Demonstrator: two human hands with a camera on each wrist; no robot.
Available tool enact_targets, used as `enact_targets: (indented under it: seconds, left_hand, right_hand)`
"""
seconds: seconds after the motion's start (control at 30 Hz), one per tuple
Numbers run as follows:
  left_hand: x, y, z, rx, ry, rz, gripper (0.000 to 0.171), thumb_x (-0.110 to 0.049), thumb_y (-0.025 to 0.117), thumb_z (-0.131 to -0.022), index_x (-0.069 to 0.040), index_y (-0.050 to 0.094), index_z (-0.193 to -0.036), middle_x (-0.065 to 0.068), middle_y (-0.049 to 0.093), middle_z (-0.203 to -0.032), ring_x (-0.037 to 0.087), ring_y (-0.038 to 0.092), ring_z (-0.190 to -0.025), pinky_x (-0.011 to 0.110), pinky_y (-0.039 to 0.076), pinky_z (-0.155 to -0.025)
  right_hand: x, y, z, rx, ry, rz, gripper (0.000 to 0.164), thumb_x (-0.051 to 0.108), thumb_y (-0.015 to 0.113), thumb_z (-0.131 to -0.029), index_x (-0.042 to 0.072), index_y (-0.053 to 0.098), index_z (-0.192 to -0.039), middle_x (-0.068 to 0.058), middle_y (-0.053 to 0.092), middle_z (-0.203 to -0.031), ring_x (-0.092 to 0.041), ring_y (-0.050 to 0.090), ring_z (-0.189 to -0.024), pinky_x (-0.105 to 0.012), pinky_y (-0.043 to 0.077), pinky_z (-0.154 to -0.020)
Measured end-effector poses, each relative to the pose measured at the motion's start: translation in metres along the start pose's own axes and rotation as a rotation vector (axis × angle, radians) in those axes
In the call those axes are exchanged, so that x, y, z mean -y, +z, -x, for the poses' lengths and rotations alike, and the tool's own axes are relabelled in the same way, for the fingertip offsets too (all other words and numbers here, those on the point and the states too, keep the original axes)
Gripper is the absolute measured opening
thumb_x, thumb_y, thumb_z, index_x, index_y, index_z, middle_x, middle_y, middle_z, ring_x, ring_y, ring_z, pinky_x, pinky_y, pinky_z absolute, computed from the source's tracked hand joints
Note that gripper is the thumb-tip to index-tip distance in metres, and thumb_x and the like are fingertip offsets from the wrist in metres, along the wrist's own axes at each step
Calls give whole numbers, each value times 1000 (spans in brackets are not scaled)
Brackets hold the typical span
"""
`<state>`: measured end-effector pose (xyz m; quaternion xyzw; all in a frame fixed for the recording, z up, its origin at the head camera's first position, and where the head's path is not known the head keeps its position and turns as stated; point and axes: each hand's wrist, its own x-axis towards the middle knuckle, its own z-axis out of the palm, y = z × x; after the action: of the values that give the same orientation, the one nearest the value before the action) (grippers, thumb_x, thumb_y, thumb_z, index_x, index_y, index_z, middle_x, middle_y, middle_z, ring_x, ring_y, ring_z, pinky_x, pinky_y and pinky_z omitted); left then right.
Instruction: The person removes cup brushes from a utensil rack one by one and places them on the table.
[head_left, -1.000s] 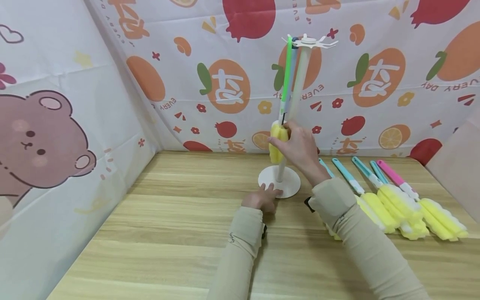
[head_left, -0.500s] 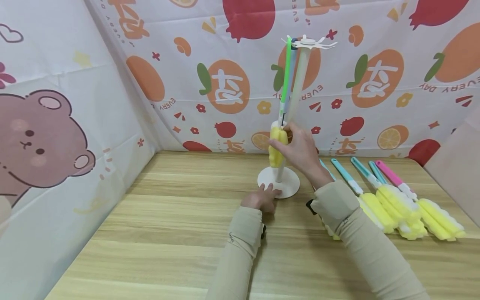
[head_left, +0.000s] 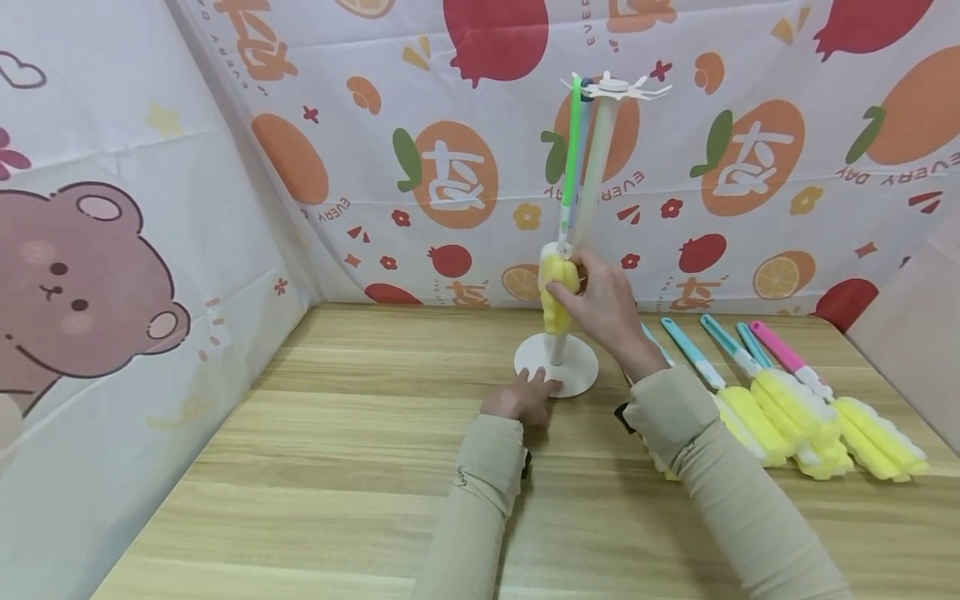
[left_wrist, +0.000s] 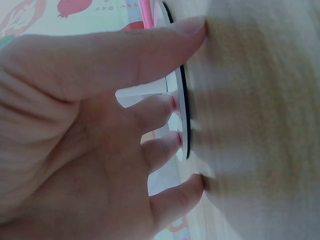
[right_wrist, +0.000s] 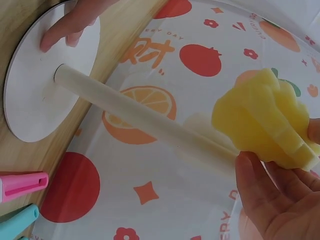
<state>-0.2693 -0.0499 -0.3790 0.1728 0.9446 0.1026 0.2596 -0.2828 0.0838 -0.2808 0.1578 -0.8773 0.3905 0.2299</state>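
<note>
A white stand (head_left: 592, 175) with a round base and a hooked top rises in the middle of the head view. From its top hangs a sponge bottle brush (head_left: 558, 287), with a green handle up and a yellow sponge head down. My right hand (head_left: 606, 307) pinches that sponge head between thumb and fingers; the right wrist view shows the sponge (right_wrist: 265, 122) close up. A blue handle (head_left: 584, 125) hangs just behind the green one. Low on the stand, the fingers of my left hand (head_left: 522, 397) rest on the white base (head_left: 577, 354), thumb on the table edge side.
Several more sponge brushes lie on the wooden table (head_left: 337, 467) at the right, among them a pink-handled one (head_left: 787, 350) and a teal-handled one (head_left: 692, 350). A fruit-print cloth (head_left: 465, 100) hangs behind, and a bear-print cloth (head_left: 82, 283) on the left.
My right hand has shifted a little to the right, and the sponge head has turned and moved slightly with it. The left hand stays on the base.
</note>
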Motion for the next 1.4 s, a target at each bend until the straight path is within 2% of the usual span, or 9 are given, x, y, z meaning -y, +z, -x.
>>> enact_targets:
  seconds: [0.27, 0.43, 0.7, 1.03, 1.4]
  left_hand:
    - [-1, 2, 1, -16, 19, -10, 70, -16, 62, -78, -32, 32, -139, -2, 9, -151, 20, 3, -133, 51, 36, -93]
    - [0, 2, 2, -18, 9, 5, 70, -18, 63, -78, -33, 32, -139, -3, 10, -151, 19, 2, -133, 52, 33, -96]
    - [1, 1, 2, -1, -1, 15, 70, -17, 62, -79, -34, 31, -139, -4, 8, -151, 17, 1, -133, 50, 35, -95]
    - [-1, 0, 3, -1, 2, 8, 70, -16, 62, -79, -33, 31, -139, -4, 9, -151, 18, 1, -133, 51, 31, -98]
    - [-1, -1, 2, 3, 8, 1, 69, -15, 60, -79, -34, 31, -139, -2, 8, -151, 19, 3, -133, 50, 36, -93]
  right_hand:
    - [-8, -5, 0, 3, -5, 32, 32, 23, 64, -83, 3, 52, -105, -12, 59, -91, -21, 53, -73, -37, 50, -63]
    - [-5, -6, -1, 15, -14, 28, 33, 23, 65, -82, 2, 52, -105, -12, 58, -91, -21, 52, -74, -37, 50, -63]
    - [1, -6, -6, 47, -20, -5, 31, 19, 66, -82, 1, 53, -104, -13, 59, -93, -21, 57, -76, -37, 54, -63]
    - [7, -9, -9, 21, -10, -4, 31, 17, 66, -81, -1, 53, -104, -14, 58, -93, -22, 54, -75, -37, 53, -63]
    - [7, -11, -8, 43, -7, -2, 31, 16, 66, -82, -1, 52, -104, -14, 58, -94, -22, 55, -76, -38, 54, -65]
